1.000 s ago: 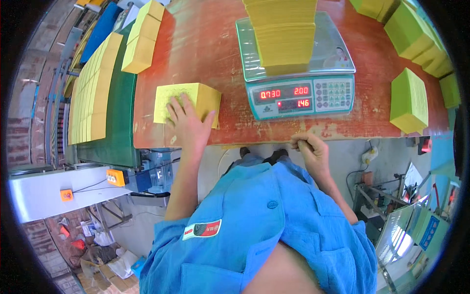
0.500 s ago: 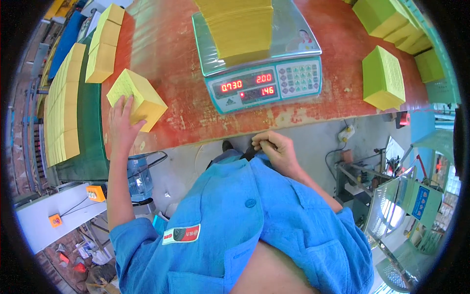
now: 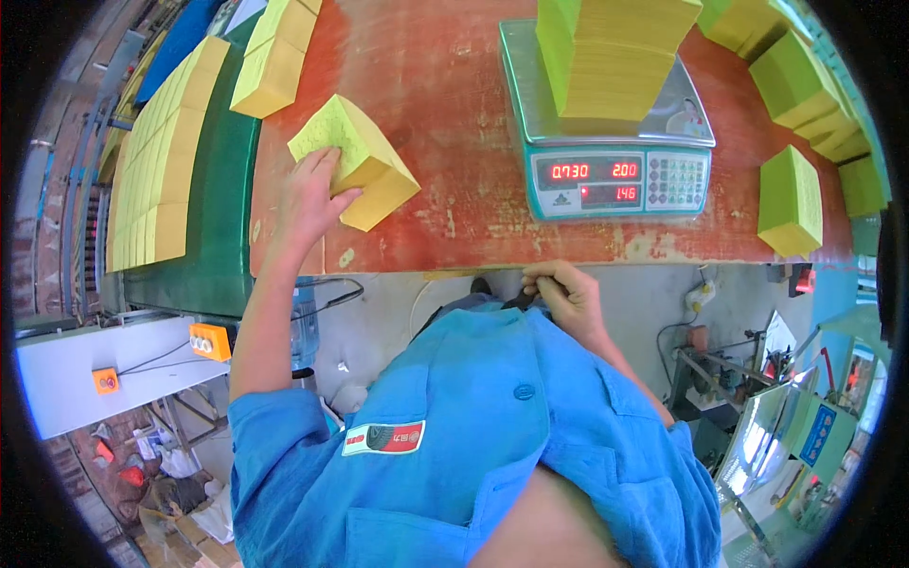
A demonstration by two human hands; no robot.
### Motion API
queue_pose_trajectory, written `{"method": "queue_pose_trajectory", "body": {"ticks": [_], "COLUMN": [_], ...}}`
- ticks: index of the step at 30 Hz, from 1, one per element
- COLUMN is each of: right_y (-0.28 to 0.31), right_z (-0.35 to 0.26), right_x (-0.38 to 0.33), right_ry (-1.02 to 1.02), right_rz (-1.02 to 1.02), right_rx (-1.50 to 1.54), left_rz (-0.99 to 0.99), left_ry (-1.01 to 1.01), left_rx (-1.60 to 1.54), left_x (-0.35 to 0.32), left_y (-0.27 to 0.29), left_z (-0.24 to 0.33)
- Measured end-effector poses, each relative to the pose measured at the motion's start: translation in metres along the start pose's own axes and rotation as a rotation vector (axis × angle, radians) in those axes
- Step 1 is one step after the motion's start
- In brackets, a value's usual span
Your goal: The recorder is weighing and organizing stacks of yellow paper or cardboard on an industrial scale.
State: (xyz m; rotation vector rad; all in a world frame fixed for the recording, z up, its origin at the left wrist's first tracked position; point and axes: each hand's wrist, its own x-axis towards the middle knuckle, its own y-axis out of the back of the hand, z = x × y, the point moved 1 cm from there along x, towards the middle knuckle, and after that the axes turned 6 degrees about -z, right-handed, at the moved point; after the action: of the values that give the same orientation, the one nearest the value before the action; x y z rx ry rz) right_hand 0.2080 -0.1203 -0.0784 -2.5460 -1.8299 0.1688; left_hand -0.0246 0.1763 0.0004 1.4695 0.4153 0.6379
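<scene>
The yellow block (image 3: 365, 156) stood slanted on the tabletop (image 3: 445, 189), upper left of the frame; a second earlier it sat squarer, so I was likely turning it in place. My left hand (image 3: 312, 194) touched it, fingers spread, thumb apart. My right hand (image 3: 571, 295), at centre, was curled narrow, nothing visible inside. Upper right, the scale (image 3: 620, 185) glowed with red figures; lower centre, my blue shirt (image 3: 492, 417) bore a red-and-white label (image 3: 383, 437).

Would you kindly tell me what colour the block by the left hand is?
The block is yellow, as the head view shows best.
</scene>
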Motion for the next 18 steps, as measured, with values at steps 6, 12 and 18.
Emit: {"method": "queue_pose_trajectory", "body": {"ticks": [6, 12, 18], "right_y": [-0.032, -0.108, -0.136], "right_z": [-0.048, -0.044, -0.055], "right_x": [0.042, 0.173, 0.244], "right_ry": [0.027, -0.007, -0.211], "right_rz": [-0.037, -0.173, -0.228], "right_rx": [-0.022, 0.19, 0.011], "left_rz": [-0.045, 0.019, 0.046], "left_ry": [-0.059, -0.082, -0.111], "left_rx": [-0.067, -0.315, -0.257], "left_x": [0.012, -0.011, -0.012], "left_y": [0.002, 0.003, 0.012], "left_z": [-0.018, -0.042, -0.035]}}
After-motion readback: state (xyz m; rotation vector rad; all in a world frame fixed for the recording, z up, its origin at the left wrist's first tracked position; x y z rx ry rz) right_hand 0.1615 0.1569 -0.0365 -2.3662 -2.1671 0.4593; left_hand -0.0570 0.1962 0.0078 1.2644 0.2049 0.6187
